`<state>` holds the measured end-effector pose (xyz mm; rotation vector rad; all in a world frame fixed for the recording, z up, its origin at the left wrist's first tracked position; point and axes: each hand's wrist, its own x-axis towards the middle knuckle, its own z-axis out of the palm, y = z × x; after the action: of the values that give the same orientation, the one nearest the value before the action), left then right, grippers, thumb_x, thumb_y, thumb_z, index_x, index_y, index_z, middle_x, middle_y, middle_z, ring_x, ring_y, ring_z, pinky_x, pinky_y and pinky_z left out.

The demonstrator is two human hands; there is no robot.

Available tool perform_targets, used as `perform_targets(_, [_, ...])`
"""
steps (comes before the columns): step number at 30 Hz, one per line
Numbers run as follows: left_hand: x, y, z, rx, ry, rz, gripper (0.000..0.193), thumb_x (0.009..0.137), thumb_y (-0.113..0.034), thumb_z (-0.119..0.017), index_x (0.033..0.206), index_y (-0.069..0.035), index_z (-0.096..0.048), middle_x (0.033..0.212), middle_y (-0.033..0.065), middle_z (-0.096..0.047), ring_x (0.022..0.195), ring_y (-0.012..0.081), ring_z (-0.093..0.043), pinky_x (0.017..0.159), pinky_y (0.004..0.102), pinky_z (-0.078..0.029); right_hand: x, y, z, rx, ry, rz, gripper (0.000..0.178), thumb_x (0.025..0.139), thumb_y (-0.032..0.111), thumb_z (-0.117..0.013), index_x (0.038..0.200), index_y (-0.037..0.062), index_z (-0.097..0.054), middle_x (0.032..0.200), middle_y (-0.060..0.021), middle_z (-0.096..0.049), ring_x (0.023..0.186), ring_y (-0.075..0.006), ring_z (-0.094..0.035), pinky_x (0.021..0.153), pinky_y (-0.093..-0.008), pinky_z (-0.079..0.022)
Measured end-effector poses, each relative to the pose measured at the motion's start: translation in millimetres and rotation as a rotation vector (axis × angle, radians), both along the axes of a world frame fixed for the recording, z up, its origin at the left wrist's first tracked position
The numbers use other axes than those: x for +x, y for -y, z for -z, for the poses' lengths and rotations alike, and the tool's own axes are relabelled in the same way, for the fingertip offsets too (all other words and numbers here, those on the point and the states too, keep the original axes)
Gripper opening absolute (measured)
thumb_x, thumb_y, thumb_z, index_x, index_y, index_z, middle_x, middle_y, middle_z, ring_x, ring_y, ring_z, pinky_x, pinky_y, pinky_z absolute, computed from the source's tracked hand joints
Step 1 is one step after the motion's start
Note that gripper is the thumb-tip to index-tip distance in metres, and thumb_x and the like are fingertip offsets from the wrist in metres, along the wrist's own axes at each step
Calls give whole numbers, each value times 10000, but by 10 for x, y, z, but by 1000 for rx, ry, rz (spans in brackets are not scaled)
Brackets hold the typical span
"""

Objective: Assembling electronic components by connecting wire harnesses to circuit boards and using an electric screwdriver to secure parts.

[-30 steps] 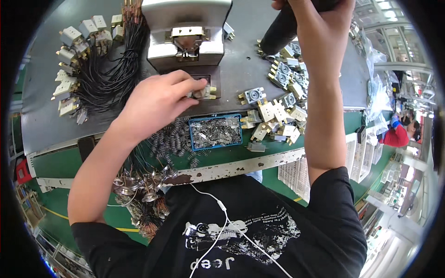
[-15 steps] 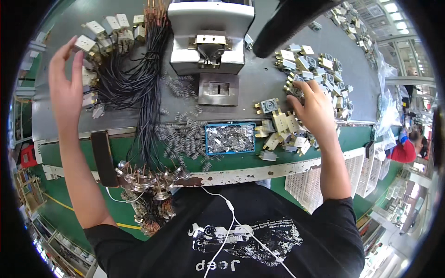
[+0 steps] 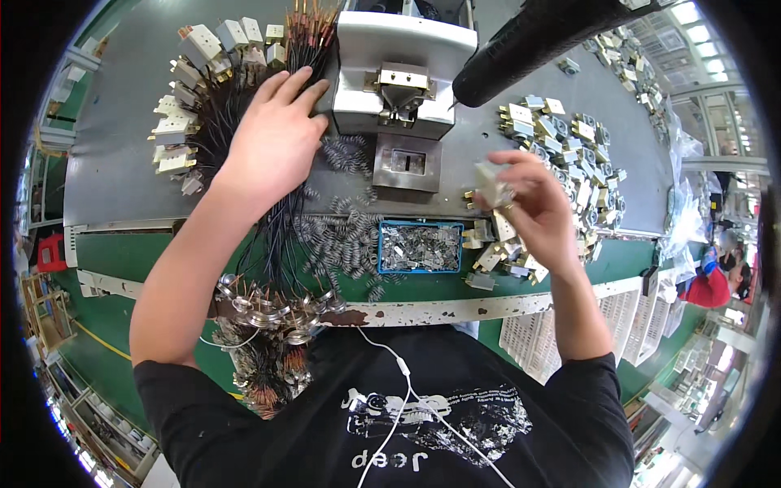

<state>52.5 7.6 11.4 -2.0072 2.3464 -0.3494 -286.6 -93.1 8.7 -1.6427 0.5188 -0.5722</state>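
My left hand [image 3: 281, 134] lies over a thick bundle of black wires [image 3: 220, 130], its fingers stretched and slightly apart. Bare copper-coloured ends [image 3: 309, 28] of the wires stick up at the back. Between the thumb and fingers of my right hand [image 3: 533, 211] is a small pale block with brass-coloured parts [image 3: 490, 184], blurred by motion. That hand hovers to the right of a square metal fixture [image 3: 408, 185]. A grey-white press [image 3: 404, 49] stands behind the fixture. Beyond my left hand, pale blocks [image 3: 175, 128] joined to black wires lie in an arc.
Loose pale blocks [image 3: 561, 134] are heaped at the right. Metal springs [image 3: 342, 236] lie beside a blue tray [image 3: 380, 246] of small metal pieces. A thick black tube [image 3: 537, 49] crosses above the bench. Round metal parts on wires [image 3: 260, 313] hang over the front edge.
My left hand has moved right from the arc of wired blocks onto the black wires. My right hand has lifted a pale block from the heap and brought it left, toward the fixture.
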Motion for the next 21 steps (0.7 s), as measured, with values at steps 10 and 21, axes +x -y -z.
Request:
perform_targets(10, [6, 119, 138, -19, 66, -19, 192, 760, -87, -689, 912, -17, -784, 1175, 122, -707, 1265, 283, -587, 1120, 415, -410, 665, -133, -38, -685, -156, 4, 404, 846, -8, -746, 1226, 52, -623, 1255, -132, -679, 1142, -341, -656, 938, -405, -542])
perform_targets(21, [36, 27, -202, 44, -690, -224, 132, 1019, -133, -574, 1052, -8, -598, 997, 173, -680, 999, 359, -668, 881, 449, -516, 816, -11, 311, -1009, -200, -11, 248, 861, 63, -751, 1104, 74, -702, 1201, -83, -738, 995, -309, -711, 858, -414, -574])
